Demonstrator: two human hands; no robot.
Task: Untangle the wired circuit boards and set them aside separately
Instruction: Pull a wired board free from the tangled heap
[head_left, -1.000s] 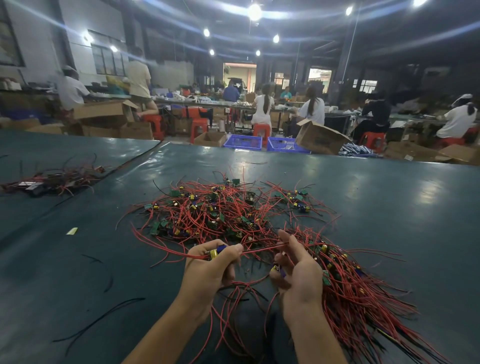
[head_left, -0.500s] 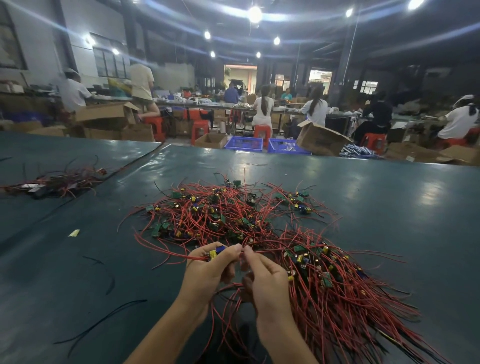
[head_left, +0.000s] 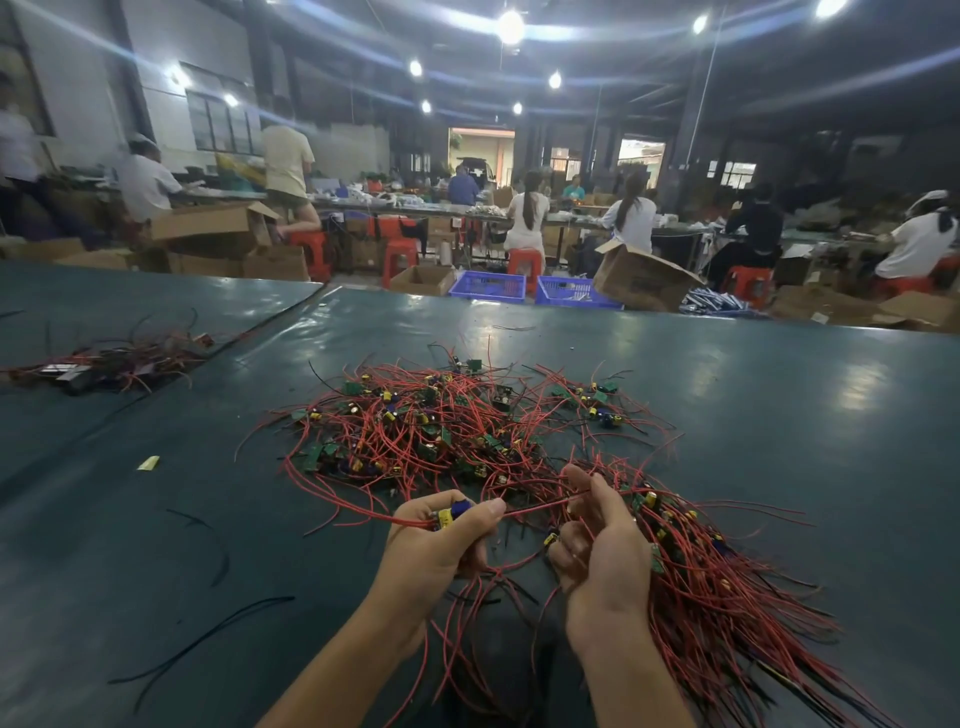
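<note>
A tangled heap of small green circuit boards with red wires (head_left: 447, 431) lies on the dark green table (head_left: 779, 415) in front of me. My left hand (head_left: 439, 545) pinches one small board with a blue and yellow part (head_left: 451, 514) between thumb and fingers. A red wire (head_left: 535, 508) runs taut from that board to my right hand (head_left: 597, 545), whose curled fingers grip it. Under and to the right of my right hand lies a combed bundle of boards with red wires (head_left: 727, 597).
A second small heap of wired parts (head_left: 104, 364) lies far left on the neighbouring table. Loose black wires (head_left: 208, 639) and a yellowish scrap (head_left: 148, 462) lie at the left. Beyond the far edge are blue crates (head_left: 488, 286), cardboard boxes (head_left: 644, 280) and seated workers.
My right hand has moved right, away from my left hand, drawing the red wire taut between them. The left hand has kept its hold on the board.
</note>
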